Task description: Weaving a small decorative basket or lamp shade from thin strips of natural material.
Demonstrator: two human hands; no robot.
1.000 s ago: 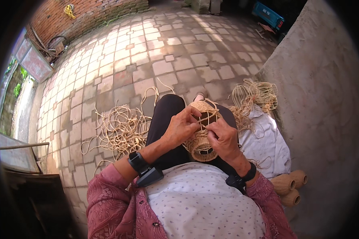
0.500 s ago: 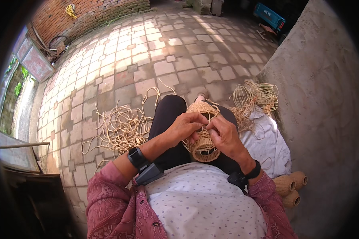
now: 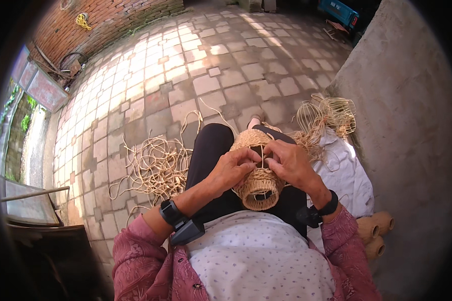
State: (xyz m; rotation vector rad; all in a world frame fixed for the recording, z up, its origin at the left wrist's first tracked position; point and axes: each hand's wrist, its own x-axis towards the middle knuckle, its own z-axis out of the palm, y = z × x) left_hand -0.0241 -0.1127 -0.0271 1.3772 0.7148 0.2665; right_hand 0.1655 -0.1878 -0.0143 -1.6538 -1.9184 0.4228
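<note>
A tan woven basket point(image 3: 260, 194) of twisted straw cord lies across my lap, its round open end turned toward me. Around its middle is a gap where thin upright ribs show between woven bands. At the left of this gap my left hand point(image 3: 233, 168) is closed on the basket, fingers bent over its side. My right hand point(image 3: 290, 164) is on the other side of the gap, thumb and fingertips pinched together close to a rib. What lies between those fingertips is too small to make out. Both hands' fingertips nearly meet.
Loose straw cord point(image 3: 158, 168) lies tangled on the paving left of my knee. To the right are wire-like basket frames point(image 3: 336, 116), a white cloth point(image 3: 342, 175) and several finished woven pots point(image 3: 375, 230) beside a concrete wall point(image 3: 402, 115). A blue vehicle point(image 3: 339, 12) stands far off.
The basket has tipped, so its open end faces me more. My right hand has shifted slightly up and right, and the gap between the woven bands shows more.
</note>
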